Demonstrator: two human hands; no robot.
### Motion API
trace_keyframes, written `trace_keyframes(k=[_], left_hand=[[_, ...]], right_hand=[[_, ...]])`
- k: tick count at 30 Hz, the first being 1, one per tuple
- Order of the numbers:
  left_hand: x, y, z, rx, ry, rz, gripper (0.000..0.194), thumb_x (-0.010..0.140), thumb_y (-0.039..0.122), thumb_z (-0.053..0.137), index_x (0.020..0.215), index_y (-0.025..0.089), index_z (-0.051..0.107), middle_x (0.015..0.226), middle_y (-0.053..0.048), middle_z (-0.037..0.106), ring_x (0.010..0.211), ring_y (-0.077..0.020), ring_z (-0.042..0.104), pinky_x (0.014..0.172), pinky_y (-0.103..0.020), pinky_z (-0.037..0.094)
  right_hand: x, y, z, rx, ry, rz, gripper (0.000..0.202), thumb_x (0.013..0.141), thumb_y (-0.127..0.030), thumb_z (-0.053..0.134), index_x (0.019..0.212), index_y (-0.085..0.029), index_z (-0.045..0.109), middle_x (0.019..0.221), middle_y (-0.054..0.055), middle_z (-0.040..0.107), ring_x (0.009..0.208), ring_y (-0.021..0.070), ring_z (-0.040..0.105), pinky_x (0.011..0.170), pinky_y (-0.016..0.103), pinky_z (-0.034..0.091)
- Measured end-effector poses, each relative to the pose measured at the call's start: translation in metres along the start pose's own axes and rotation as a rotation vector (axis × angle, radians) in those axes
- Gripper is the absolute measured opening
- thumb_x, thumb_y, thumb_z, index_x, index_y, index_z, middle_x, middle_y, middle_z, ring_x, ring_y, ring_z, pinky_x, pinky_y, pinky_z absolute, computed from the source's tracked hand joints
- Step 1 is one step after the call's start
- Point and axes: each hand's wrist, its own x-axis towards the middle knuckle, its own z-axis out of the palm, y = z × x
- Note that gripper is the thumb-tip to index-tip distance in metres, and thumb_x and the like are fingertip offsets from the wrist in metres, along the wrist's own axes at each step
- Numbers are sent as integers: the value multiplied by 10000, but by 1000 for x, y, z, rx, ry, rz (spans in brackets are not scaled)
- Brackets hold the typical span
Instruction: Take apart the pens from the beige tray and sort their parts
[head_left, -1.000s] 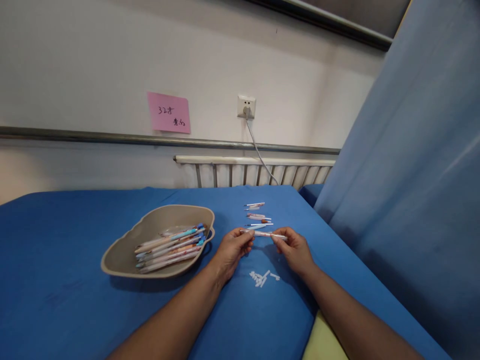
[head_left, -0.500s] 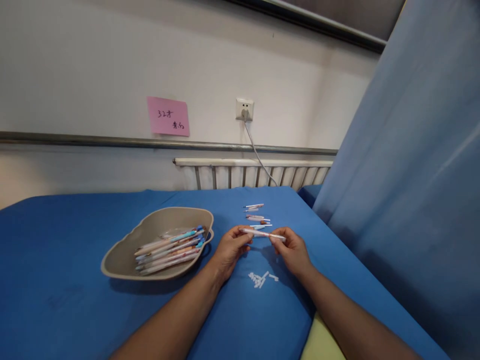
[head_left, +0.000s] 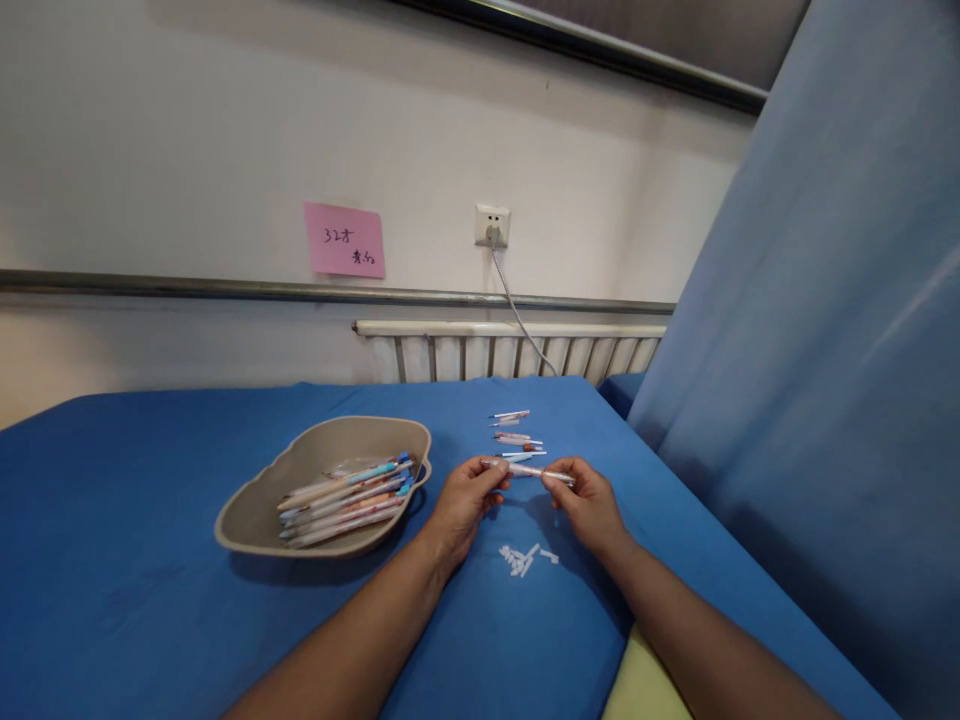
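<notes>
A slim whitish pen [head_left: 528,471] with reddish marks lies level between my two hands, above the blue cloth. My left hand [head_left: 469,500] pinches its left end. At the other end, my right hand [head_left: 586,502] grips it with thumb and fingers. Beyond the hands, several pens and thin pen parts [head_left: 516,439] lie on the cloth in small groups, partly hidden by the hands. Small white pieces [head_left: 520,560] form a loose pile nearer to me. To the left, a grey-beige basin [head_left: 251,505] holds several pens [head_left: 346,505], some with blue ends.
Blue cloth [head_left: 150,620] covers the surface. A metal railing [head_left: 510,328] runs along its back edge, below a wall socket [head_left: 493,227] with a plugged cord. A blue curtain [head_left: 810,300] hangs on the right. Something yellow-green [head_left: 645,685] lies under my right forearm.
The view has shifted slightly, so the basin and wall note appear a little further right. Both hands keep hold of the pen in nearly the same pose.
</notes>
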Motion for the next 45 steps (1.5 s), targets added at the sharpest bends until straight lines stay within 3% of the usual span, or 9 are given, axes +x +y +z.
trace_keyframes(k=[12,17,21,23,26,31,37,41,45], left_hand=[[-4,2,3,78,-40,61,304,651,336,731,864,146,626,740,-23,608,676,-135,571,562,-205,412],[-14,21,8,448,136,407,560,675,203,689,1207,210,513,1113,-93,596,913,-203,576,759,-302,445],[-35,37,11,936,-151,685,402,735,225,664,1131,263,606,1141,-86,610,1078,-282,509,946,-396,332],[-42,37,13,1065,-245,663,306,745,223,653,1049,257,654,1008,-95,656,984,-302,550,910,-411,335],[-45,38,13,1073,-233,591,142,753,206,629,868,247,702,808,-88,665,819,-287,585,835,-379,360],[-46,72,-27,1028,-28,541,53,736,261,657,755,247,704,740,-71,657,711,-241,561,726,-295,360],[-37,107,-105,1406,197,463,109,617,265,719,570,210,637,566,-35,524,547,-185,462,619,-285,334],[-29,99,-120,1525,177,369,238,592,306,705,459,212,531,506,-28,451,524,-196,466,635,-348,381],[-28,95,-120,1829,97,203,224,718,346,581,558,195,546,651,-104,550,639,-264,552,677,-431,415]], right_hand=[[-4,-10,0,103,-26,76,326,718,-495,651,778,-181,583,526,-43,500,468,101,430,457,227,344],[-7,-16,-1,84,-3,45,351,728,-525,638,776,-180,592,555,-31,512,481,110,453,476,241,364],[-11,-14,1,80,-45,43,338,739,-521,632,775,-187,595,536,-43,501,478,112,452,484,243,360],[-14,-13,3,86,-88,41,329,755,-514,622,763,-187,589,545,-39,510,480,113,456,491,246,363],[-17,-14,5,105,-160,22,320,794,-502,587,799,-182,587,597,-19,551,509,121,490,518,255,384],[-8,-5,1,83,-68,42,355,819,-517,531,917,-180,587,717,15,616,556,139,534,542,267,407],[9,30,-6,-92,82,30,286,761,-448,590,835,-176,640,736,35,652,662,182,584,650,312,456],[16,43,-16,-301,55,-48,229,751,-339,584,909,-199,673,920,62,676,862,218,609,792,356,467],[21,50,-23,-456,5,-70,246,770,-250,535,977,-205,662,1032,62,659,976,209,595,876,353,455]])
